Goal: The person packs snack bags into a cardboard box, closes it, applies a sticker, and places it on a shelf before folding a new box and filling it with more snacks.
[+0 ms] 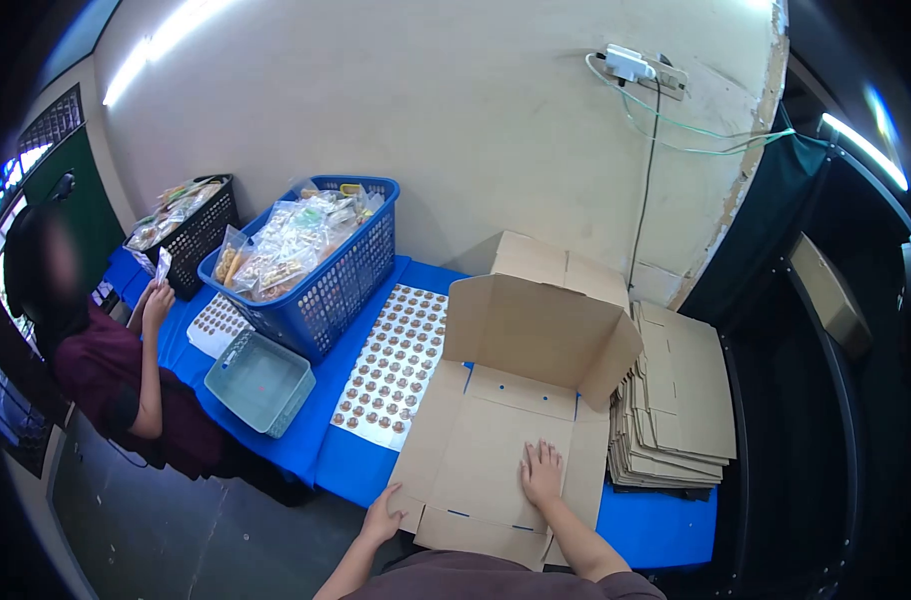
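Note:
A partly folded cardboard box (501, 430) lies in front of me, its back panel and right-side flap standing up and its front and left flaps spread out flat. My left hand (381, 516) grips the left flap near its front corner, fingers along the edge. Flat on the base of the box rests my right hand (543, 472), fingers spread, holding nothing. Just left of the box is a sheet of round brown stickers (388, 370).
Flattened cartons (681, 390) are stacked at right. A blue basket (361, 262) of filled plastic bags, a grey-green tray (298, 398) and a black basket (208, 240) stand left on the blue-covered table (666, 525). A co-worker (116, 375) at left holds a small packet.

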Demonstrator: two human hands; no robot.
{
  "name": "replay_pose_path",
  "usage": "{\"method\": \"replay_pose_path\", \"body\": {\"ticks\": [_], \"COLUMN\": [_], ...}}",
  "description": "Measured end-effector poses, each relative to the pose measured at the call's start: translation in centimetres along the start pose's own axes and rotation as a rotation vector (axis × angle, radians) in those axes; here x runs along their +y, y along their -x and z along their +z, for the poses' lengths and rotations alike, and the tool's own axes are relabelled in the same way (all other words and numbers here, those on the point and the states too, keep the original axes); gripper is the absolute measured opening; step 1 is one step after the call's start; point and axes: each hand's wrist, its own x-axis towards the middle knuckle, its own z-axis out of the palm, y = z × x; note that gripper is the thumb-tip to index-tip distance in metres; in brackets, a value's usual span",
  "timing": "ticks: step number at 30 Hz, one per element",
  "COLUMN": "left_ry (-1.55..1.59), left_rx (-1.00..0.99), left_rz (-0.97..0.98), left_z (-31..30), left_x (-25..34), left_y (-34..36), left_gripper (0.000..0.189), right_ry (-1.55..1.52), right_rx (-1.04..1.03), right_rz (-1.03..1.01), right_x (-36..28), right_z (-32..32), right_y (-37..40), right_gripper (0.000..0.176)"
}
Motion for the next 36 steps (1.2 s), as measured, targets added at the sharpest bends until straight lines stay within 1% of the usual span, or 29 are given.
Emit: {"method": "replay_pose_path", "body": {"ticks": [1,2,3,5,7,9,10,11,12,13,15,16,18,20,22,23,24,25,26,27,28,29,30,31,32,33,34,35,36], "left_ry": [-0.040,-0.081,-0.082,-0.135,-0.136,-0.129,-0.131,-0.125,-0.118,-0.117,-0.118,-0.118,-0.113,-0.139,-0.166,-0.231,-0.295,-0.295,-0.287,-0.282,-0.291,-0.248,-0.200,-0.265,-0.268,-0.284,-0.299,-0.301,-0.301], "left_rx": [0.022,0.045,0.055,0.103,0.091,0.088,0.086,0.083,0.081,0.083,0.067,0.069,0.077,0.076,0.071,0.061,0.050,0.042,0.098,0.152,0.137,0.151,0.165,0.135,0.119,0.059,0.005,0.004,-0.009], "left_rz": [0.044,0.087,0.073,0.058,0.044,0.055,0.044,0.038,0.036,0.036,0.036,0.036,0.096,0.116,0.135,0.158,0.183,0.185,0.195,0.209,0.226,0.221,0.215,0.291,0.296,0.326,0.357,0.361,0.364], "left_z": [-0.1,-0.3,-0.5,-1.0,-1.4,-1.9,-2.2,-2.5,-2.5,-2.6,-2.8,-2.8,-3.0,-3.2,-3.4,-3.4,-3.2,-3.0,-2.6,-2.2,-1.8,-1.5,-1.8,-2.1,-2.1,-2.1,-2.2,-2.3,-2.5], "left_x": [0.4,0.8,1.1,1.7,1.1,0.9,0.9,1.0,1.1,1.1,1.0,0.9,1.0,1.4,1.8,2.0,2.1,2.2,2.3,2.4,2.2,1.8,2.4,3.0,3.1,3.0,3.1,3.1,3.6], "left_y": [0.2,0.2,0.4,0.8,0.8,1.1,1.2,1.3,1.4,1.3,1.4,1.4,1.4,1.7,1.7,1.8,1.9,2.0,2.2,2.4,2.8,2.9,2.5,2.3,2.3,2.2,2.1,2.0,2.0], "left_gripper": [0.063,0.062,0.062,0.060,0.060,0.060,0.060,0.061,0.061,0.061,0.062,0.062,0.064,0.065,0.066,0.069,0.071,0.071,0.073,0.075,0.075,0.076,0.077,0.071,0.071,0.067,0.063,0.063,0.059], "right_ry": [-0.005,-0.036,-0.063,0.268,0.464,0.243,0.240,0.053,-0.134,-0.134,0.005,0.004,0.118,0.176,0.192,0.193,0.137,0.080,0.082,-0.049,-0.189,-0.138,-0.155,-0.119,-0.079,-0.025,-0.028,0.050,0.130], "right_rx": [-0.002,-0.125,-0.255,-0.056,0.103,0.010,0.000,0.074,0.152,0.153,0.029,0.030,-0.196,-0.185,-0.303,-0.307,-0.317,-0.327,-0.330,-0.320,-0.297,-0.296,-0.269,-0.223,-0.190,-0.168,-0.167,-0.196,-0.225], "right_rz": [-0.015,-0.006,0.006,0.013,0.004,0.044,0.040,0.081,0.121,0.119,0.193,0.191,0.300,0.270,0.257,0.260,0.203,0.149,0.160,0.143,0.132,0.147,0.173,0.141,0.104,0.086,0.090,0.131,0.174], "right_x": [0.0,0.5,1.6,6.9,10.5,12.3,13.3,14.4,14.2,13.9,13.1,12.4,11.7,11.8,11.3,11.1,11.1,11.2,11.1,11.4,10.9,10.5,10.1,10.1,10.1,9.7,9.2,8.5,7.7], "right_z": [-1.3,-2.9,-3.9,-1.3,-3.8,-7.2,-7.4,-7.0,-7.4,-7.9,-8.5,-8.4,-7.9,-6.9,-6.8,-6.7,-6.4,-6.2,-5.8,-4.9,-4.9,-5.1,-5.0,-5.1,-5.1,-4.8,-4.6,-4.3,-4.3], "right_y": [-1.1,-2.6,-3.4,-6.0,-9.0,-11.3,-12.3,-13.4,-14.2,-14.8,-15.1,-15.0,-14.9,-14.5,-14.1,-13.9,-13.8,-13.5,-13.1,-12.8,-12.3,-11.5,-11.1,-10.2,-9.1,-8.8,-8.6,-8.7,-8.8], "right_gripper": [0.051,0.050,0.049,0.049,0.051,0.057,0.057,0.061,0.065,0.065,0.074,0.074,0.079,0.082,0.073,0.073,0.066,0.059,0.059,0.054,0.049,0.047,0.047,0.045,0.044,0.041,0.041,0.041,0.040]}}
